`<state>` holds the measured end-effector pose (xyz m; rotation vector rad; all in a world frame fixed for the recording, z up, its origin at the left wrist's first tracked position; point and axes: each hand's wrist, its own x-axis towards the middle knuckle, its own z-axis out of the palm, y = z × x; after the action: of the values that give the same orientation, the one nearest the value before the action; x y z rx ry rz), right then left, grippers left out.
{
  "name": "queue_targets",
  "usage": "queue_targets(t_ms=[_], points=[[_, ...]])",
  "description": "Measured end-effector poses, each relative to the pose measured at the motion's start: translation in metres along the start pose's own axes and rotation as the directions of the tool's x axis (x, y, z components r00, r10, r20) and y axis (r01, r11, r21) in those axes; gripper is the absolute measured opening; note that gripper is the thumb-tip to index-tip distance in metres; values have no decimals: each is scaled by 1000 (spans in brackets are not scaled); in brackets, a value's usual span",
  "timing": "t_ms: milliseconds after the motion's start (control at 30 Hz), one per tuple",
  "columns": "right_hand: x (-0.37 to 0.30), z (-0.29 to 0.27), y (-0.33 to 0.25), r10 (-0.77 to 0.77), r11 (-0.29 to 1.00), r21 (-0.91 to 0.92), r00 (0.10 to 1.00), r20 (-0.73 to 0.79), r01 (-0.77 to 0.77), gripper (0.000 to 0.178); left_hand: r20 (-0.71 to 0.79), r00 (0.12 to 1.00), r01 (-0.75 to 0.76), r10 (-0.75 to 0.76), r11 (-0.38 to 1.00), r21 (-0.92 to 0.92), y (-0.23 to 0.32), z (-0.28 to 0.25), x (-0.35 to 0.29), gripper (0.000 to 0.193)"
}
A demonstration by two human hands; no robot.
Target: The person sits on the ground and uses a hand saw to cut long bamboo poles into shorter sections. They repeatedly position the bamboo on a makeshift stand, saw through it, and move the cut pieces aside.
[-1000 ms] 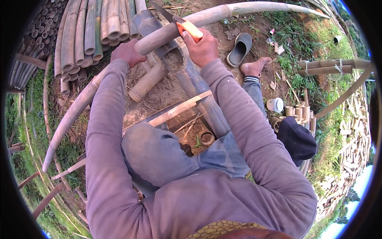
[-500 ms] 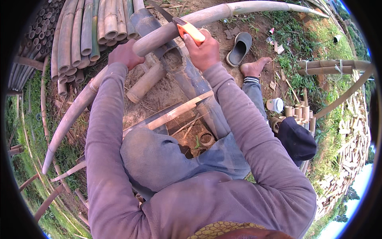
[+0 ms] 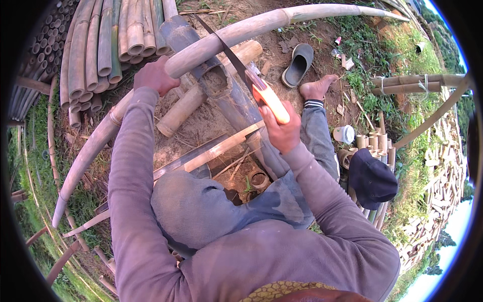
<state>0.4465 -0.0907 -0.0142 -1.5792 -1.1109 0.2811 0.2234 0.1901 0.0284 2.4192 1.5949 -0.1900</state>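
- Left hand (image 3: 155, 75) clenched on the bamboo pole (image 3: 241, 31), its long axis running left-right
- Right hand (image 3: 282, 132) grips the saw (image 3: 236, 65), blade crossing the pole

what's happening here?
A person sits on bare ground working a long bamboo pole. The left hand grips the pole; the right hand holds an orange-handled saw, its blade laid across the pole. Stacked bamboo lies at upper left, a sandal near the bare foot.
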Motion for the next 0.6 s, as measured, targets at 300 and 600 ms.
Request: queue_targets(t_ms=[300, 600], points=[[51, 27, -44, 81, 992, -100, 993, 83, -72, 28, -12, 1000, 17, -17, 999, 28, -8, -5, 1, 67], [14, 6, -7, 50, 997, -66, 999, 15, -49, 18, -4, 1000, -9, 9, 1000, -13, -1, 7, 1, 67]])
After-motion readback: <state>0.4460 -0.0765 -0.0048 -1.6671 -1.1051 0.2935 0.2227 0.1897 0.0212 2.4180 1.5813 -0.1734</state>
